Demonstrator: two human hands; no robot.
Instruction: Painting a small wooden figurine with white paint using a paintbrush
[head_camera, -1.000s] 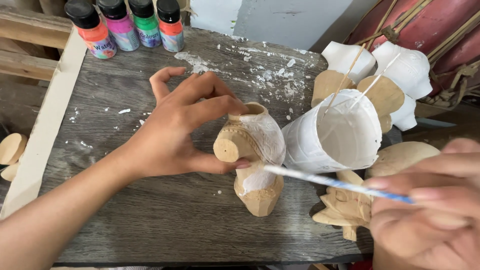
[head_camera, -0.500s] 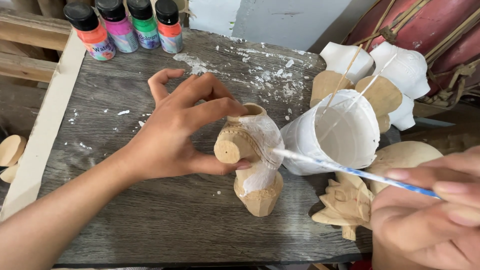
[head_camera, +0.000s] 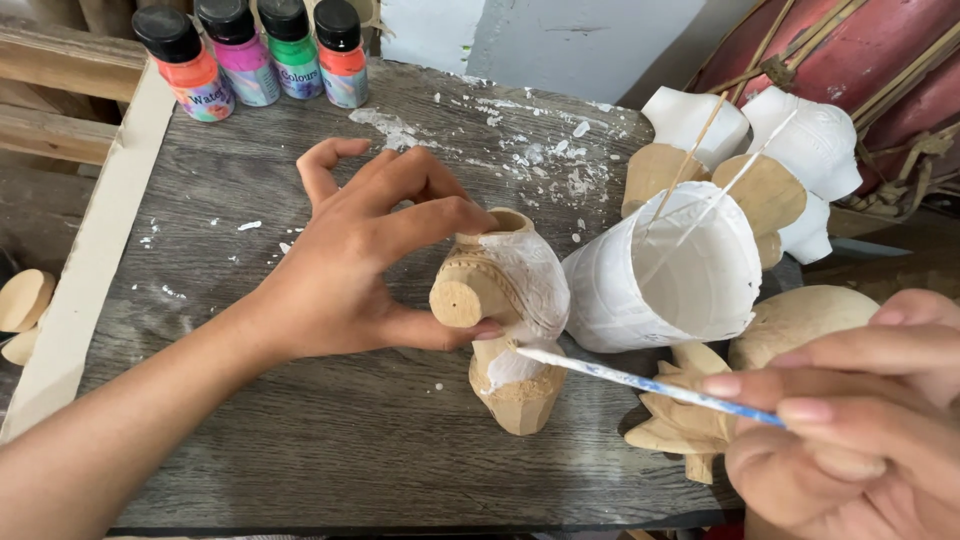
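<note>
My left hand (head_camera: 370, 260) grips a carved wooden figure (head_camera: 505, 310) between thumb and forefinger, holding it upright on the grey table (head_camera: 300, 440). The figure's upper right side is coated in white paint; its base is bare wood. My right hand (head_camera: 850, 420), at the lower right, holds a thin blue-and-white paintbrush (head_camera: 640, 382). The brush tip touches the figure's lower white patch.
A white cut-open cup of white paint (head_camera: 670, 275) stands right of the figure. Behind it are white-painted and bare wooden carvings (head_camera: 780, 150). A bare carved piece (head_camera: 680, 425) lies under the brush. Several paint bottles (head_camera: 260, 50) line the far left edge. Paint flecks dot the table.
The brush tip has moved down the figure from its middle to the lower white patch. My left hand keeps its grip and has hardly moved.
</note>
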